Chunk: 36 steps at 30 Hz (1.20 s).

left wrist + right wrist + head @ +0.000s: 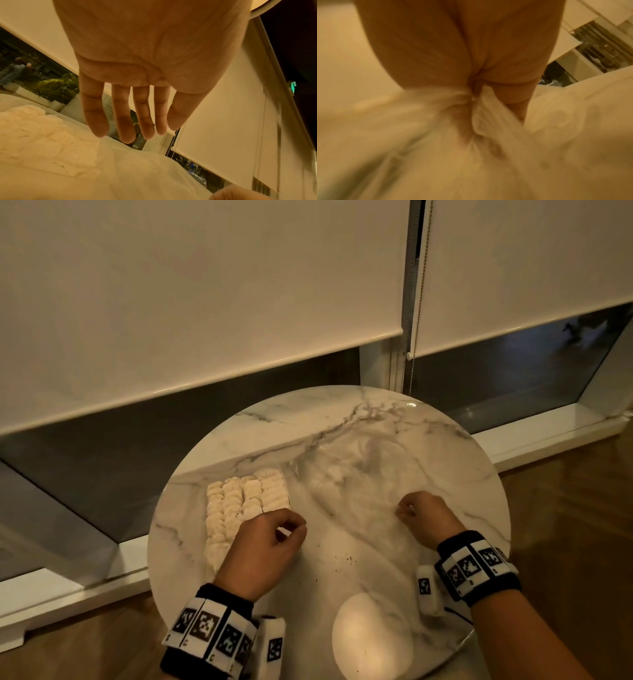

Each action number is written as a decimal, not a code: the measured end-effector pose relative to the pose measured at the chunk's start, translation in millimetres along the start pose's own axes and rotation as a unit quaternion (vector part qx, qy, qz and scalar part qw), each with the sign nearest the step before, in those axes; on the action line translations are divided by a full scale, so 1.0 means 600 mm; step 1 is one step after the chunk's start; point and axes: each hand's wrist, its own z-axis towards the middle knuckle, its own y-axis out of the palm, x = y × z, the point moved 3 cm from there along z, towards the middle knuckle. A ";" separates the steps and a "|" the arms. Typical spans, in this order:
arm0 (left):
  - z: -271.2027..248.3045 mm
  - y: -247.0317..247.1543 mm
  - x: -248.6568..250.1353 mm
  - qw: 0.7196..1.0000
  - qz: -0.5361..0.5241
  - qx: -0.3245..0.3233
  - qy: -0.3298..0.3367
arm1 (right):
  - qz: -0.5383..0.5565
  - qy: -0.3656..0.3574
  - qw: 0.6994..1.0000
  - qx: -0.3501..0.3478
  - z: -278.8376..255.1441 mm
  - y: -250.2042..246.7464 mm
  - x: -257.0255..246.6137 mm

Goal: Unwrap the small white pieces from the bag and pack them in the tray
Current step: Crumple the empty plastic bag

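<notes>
Several rows of small white pieces (245, 503) lie packed side by side on the left of the round marble table (445, 460); any tray under them is too faint to make out. My left hand (291, 525) hovers at the near right end of the rows. In the left wrist view its fingers (123, 121) hang straight and hold nothing, with the pieces (42, 135) below them. My right hand (406, 510) pinches a gathered fold of the clear plastic bag (481, 108), which spreads thin and almost invisible across the table's middle (342, 474).
The table stands against a low window with cream roller blinds (205, 302) and a bead cord (416, 337). Wooden floor (565, 508) lies to the right. A lamp's bright reflection (371, 635) and dark crumbs (342, 559) mark the near tabletop.
</notes>
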 end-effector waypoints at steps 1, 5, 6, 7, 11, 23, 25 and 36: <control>0.006 -0.001 0.000 1.000 -0.013 0.001 -0.006 | 0.027 -0.022 0.999 0.004 -0.005 -0.011 -0.009; 0.033 -0.024 0.022 0.999 -0.014 0.051 0.005 | 0.105 -0.113 0.988 0.017 -0.032 -0.064 -0.060; 0.041 -0.029 0.031 0.999 0.005 0.034 0.012 | 0.128 -0.134 0.983 0.011 -0.041 -0.076 -0.074; 0.048 -0.030 0.041 0.999 0.035 -0.001 0.015 | 0.155 -0.153 0.976 0.002 -0.052 -0.089 -0.089; 0.070 -0.004 0.063 0.980 0.144 -0.134 0.014 | 0.289 -0.252 0.923 -0.039 -0.106 -0.134 -0.161; 0.110 0.001 0.072 0.989 -0.085 0.029 0.120 | 0.273 -0.275 0.922 -0.017 -0.118 -0.129 -0.179; 0.108 -0.008 0.072 0.986 -0.131 0.056 0.083 | 0.140 -0.239 0.959 0.058 -0.098 -0.113 -0.158; 0.054 0.012 0.135 0.871 -0.490 0.015 -0.038 | 0.358 -0.252 0.891 -0.115 -0.113 -0.048 -0.195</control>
